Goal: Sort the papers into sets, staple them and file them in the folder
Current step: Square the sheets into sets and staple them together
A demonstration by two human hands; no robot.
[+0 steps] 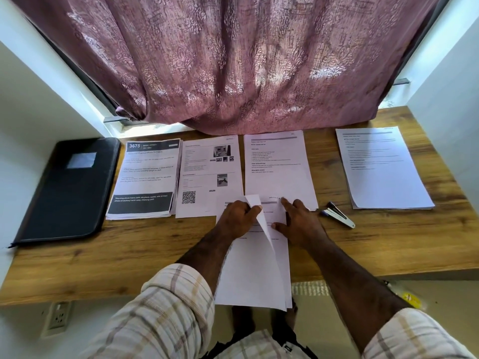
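Note:
A stack of white printed papers (252,275) lies in front of me and overhangs the desk's near edge. My left hand (237,218) pinches the top sheet's upper corner and lifts it, so the sheet curls up. My right hand (298,221) presses flat on the sheets beneath, fingers spread. Four sorted piles lie along the back: a dark-headed "3675" pile (147,177), a sheet with photos and a QR code (207,174), a text pile (278,167) and a far-right pile (381,167). A blue and silver stapler (338,215) lies right of my right hand. The black folder (70,187) lies shut at far left.
The wooden desk (145,252) sits in a white-walled alcove. A mauve patterned curtain (233,60) hangs over its back edge. A wall socket (58,317) is below the desk at left, and my feet show on the floor under the papers.

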